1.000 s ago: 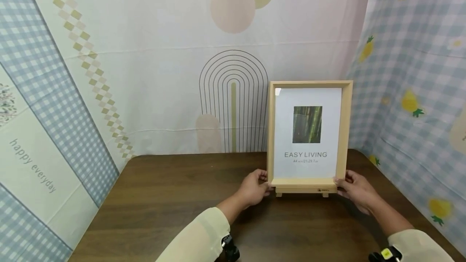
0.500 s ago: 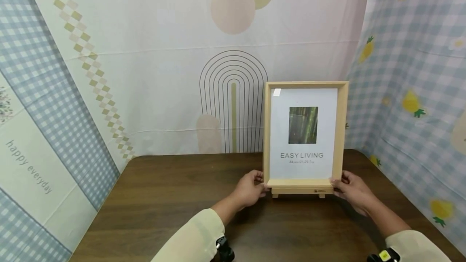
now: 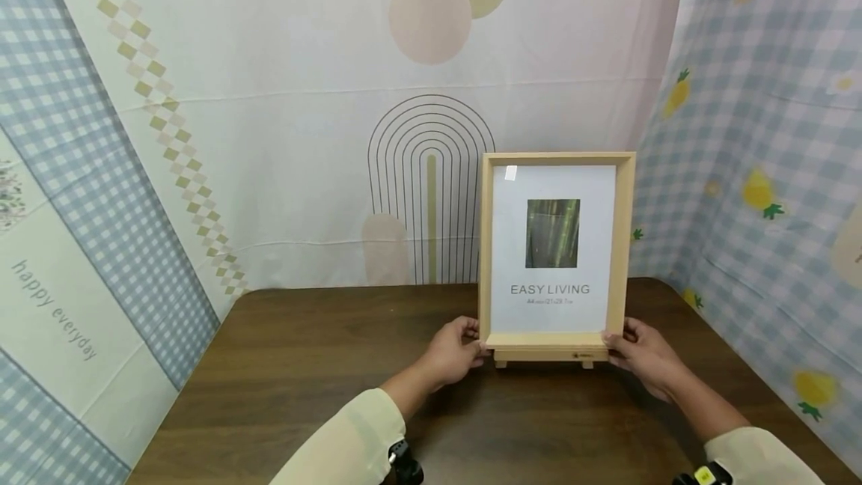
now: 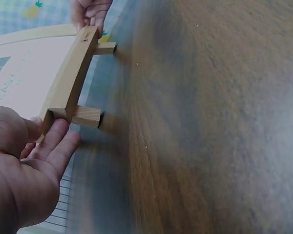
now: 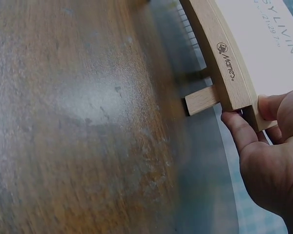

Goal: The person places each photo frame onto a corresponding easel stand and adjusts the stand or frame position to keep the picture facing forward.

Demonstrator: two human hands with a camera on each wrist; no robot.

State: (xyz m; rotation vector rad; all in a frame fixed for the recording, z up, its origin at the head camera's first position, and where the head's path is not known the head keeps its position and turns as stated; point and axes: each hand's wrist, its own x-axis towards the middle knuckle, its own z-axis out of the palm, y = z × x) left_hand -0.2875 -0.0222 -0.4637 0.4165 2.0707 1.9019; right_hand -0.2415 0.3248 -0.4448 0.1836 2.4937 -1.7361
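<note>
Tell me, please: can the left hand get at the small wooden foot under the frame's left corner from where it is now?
Probably yes. The left hand grips the frame at its lower left corner, and its fingers lie right beside the foot. Only bare table surrounds it; nothing blocks the way.

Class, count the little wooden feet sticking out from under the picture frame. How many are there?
2: the left foot by the left hand, the right foot by the right hand. Any rear support is hidden.

We see a pale wood frame (image 3: pixel 556 159) round a white sheet with a green picture, a dark brown table (image 3: pixel 323 380), blue checked cloth (image 3: pixel 754 133) with yellow pineapples, cream sleeves (image 3: pixel 350 444).
</note>
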